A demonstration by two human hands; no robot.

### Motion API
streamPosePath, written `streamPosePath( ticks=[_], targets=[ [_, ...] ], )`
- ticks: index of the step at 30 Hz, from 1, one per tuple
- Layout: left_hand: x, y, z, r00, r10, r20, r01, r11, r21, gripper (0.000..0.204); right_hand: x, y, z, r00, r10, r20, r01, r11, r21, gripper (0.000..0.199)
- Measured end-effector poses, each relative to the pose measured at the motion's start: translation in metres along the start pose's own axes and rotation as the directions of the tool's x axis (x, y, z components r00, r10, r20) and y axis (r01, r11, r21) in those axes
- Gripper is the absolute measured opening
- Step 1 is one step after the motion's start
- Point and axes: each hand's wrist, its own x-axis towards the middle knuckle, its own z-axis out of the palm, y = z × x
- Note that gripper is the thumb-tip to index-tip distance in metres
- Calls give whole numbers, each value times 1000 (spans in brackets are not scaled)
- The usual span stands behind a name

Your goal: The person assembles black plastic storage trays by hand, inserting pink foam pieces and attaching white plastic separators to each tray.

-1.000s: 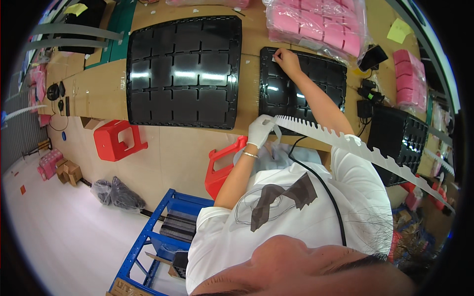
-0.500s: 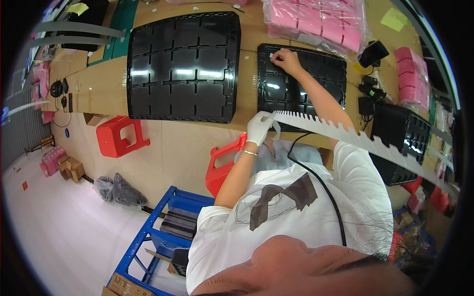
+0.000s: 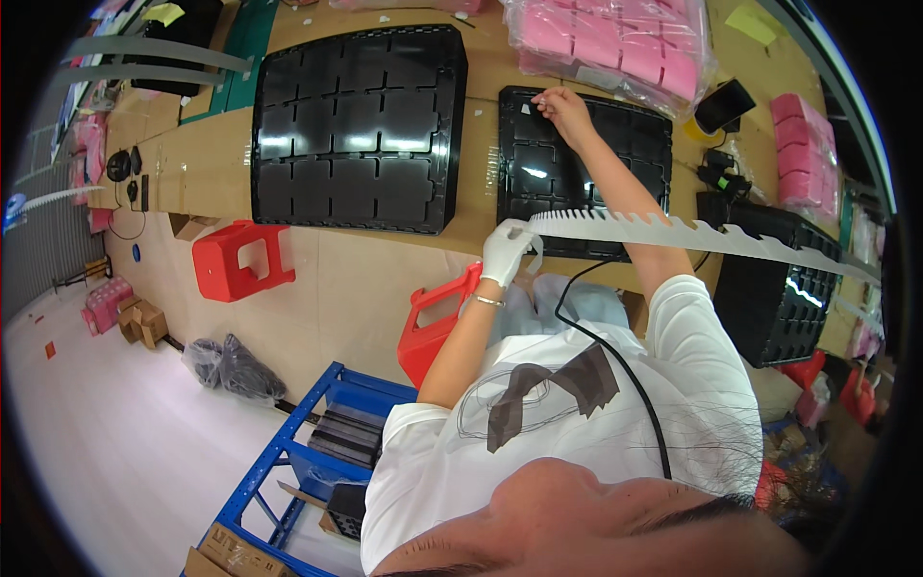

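My left hand (image 3: 504, 254), in a white glove, is closed on a long pale strip (image 3: 654, 229) with a toothed edge. The strip runs off to the right across my right forearm, and a short loop of it hangs beside the glove. My bare right hand (image 3: 565, 112) is over the far left part of a smaller black plastic tray (image 3: 615, 135), fingertips drawn together. Whether anything tiny is between them is too small to tell. A small white label (image 3: 525, 109) lies on the tray's corner, just left of these fingers.
A larger black tray (image 3: 356, 125) lies to the left on the cardboard-covered table. Bagged pink foam (image 3: 615, 43) is at the back, with a phone-like dark device (image 3: 725, 104) beside it. Black trays (image 3: 774, 288) stand at right. Red stools (image 3: 240, 262) and a blue rack (image 3: 288, 447) are below.
My right hand has shifted slightly right and away from the white label, which stays on the tray's corner. The toothed strip has swung upward at its right end. My left hand has hardly moved.
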Motion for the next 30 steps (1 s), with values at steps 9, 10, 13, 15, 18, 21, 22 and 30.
streamPosePath(
  ticks=[9,10,13,15,18,21,22,30],
  targets=[
    [-4,-2,4,998,-64,20,64,998,13,17,-13,15,20,966,-254,-52,121,619,-776,14],
    [-3,-3,3,998,-59,21,59,998,33,17,-15,20,24,925,-375,-51,162,514,-842,13],
    [-1,-4,2,997,-61,36,61,998,20,16,-22,29,34,865,-496,-78,156,413,-897,12],
    [0,-3,1,999,-31,25,31,999,20,13,-24,31,45,861,-483,-160,65,417,-907,12],
    [5,-4,1,1000,5,19,-6,999,42,11,-24,31,57,848,-478,-229,-17,407,-913,13],
    [7,3,-2,999,-23,31,21,998,54,14,-23,30,64,835,-455,-309,-105,419,-902,13],
    [8,5,-2,998,-52,37,51,998,43,18,-23,31,65,830,-446,-335,-133,425,-896,13],
    [18,3,-8,997,-32,70,32,999,4,17,-11,26,79,776,-279,-566,-399,478,-782,14]
  ],
)
